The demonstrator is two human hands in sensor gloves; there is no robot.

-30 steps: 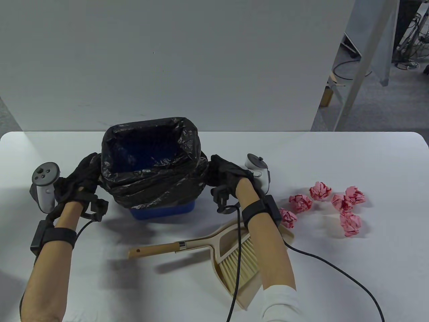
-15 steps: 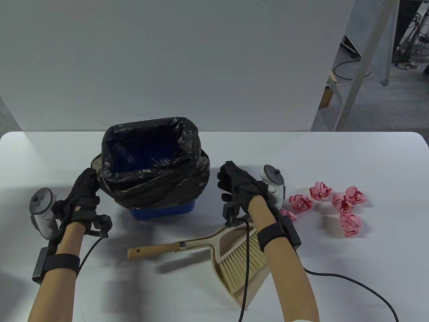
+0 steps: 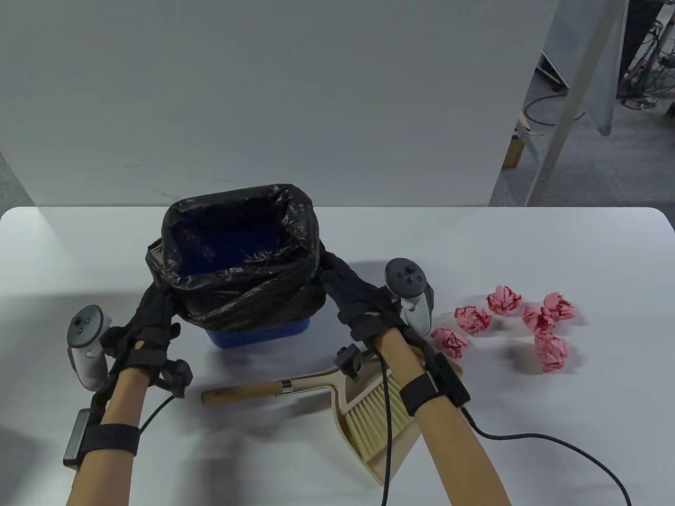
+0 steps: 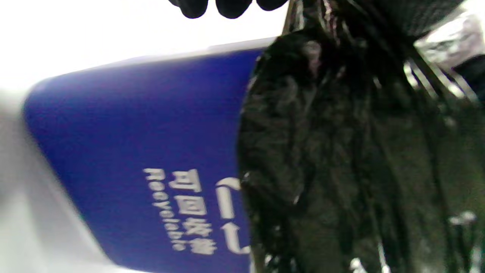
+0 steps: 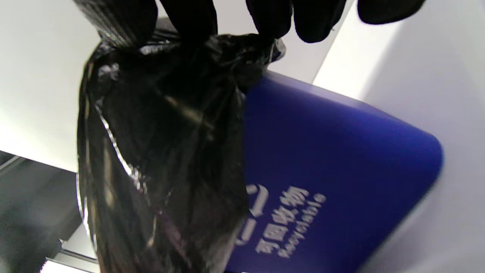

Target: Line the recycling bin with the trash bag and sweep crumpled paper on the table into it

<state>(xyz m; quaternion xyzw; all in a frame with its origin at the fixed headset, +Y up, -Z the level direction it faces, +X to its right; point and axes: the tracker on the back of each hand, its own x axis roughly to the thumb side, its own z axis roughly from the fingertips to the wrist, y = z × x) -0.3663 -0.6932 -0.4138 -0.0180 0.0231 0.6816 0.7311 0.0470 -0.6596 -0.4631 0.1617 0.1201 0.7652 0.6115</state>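
My left hand [image 3: 150, 321] and right hand [image 3: 358, 300] had returned to the trash bag [image 3: 237, 284], fingers gripping its hem either side of the recycling bin [image 3: 258, 333]; lining unfinished, crumpled paper [image 3: 506, 316] waiting.

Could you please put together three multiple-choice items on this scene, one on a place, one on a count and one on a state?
1. Where do the brush and dustpan lie?
A. On the table in front of the bin, under the right forearm
B. Inside the bin
C. Beyond the paper balls

2. How many pink crumpled paper balls lie on the table?
A. Three
B. Six
C. Nine

3. What is the state of the trash bag?
A. Folded flat beside the bin
B. Inside the bin and turned down over its rim, with a hand at each side
C. Tied shut on top

Answers: 1 A, the table view shows them between the bin and the person. 2 B, six balls show in that view. 3 B, the right hand pinches the bag's edge in the right wrist view, and the left hand is at the other side.
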